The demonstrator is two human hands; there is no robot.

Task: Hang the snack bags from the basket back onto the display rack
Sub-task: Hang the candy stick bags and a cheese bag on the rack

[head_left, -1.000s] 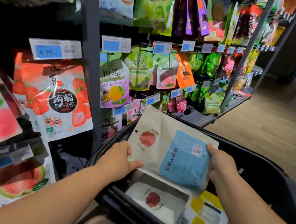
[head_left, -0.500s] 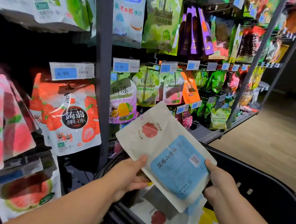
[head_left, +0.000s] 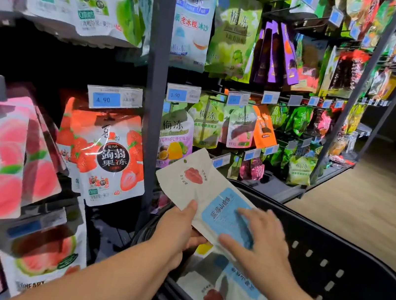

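1. Display rack [head_left: 150,106] up and left of both hands; hung jelly pouches [head_left: 110,156] fill it
2. Black basket [head_left: 336,252] under and right of the hands; more snack bags [head_left: 223,296] inside, below right hand
3. Cream snack bag [head_left: 194,183], tilted, held above basket rim; top corner toward rack
4. Left hand [head_left: 176,232] pinches its lower edge, thumb on top; right hand [head_left: 264,248] flat on its blue label [head_left: 223,213], fingers spread, blurred

Left hand [head_left: 176,229] curled, right hand [head_left: 262,248] flat

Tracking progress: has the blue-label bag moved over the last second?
Yes. The blue-label bag rose above the basket rim, tilting left toward the grey rack post.
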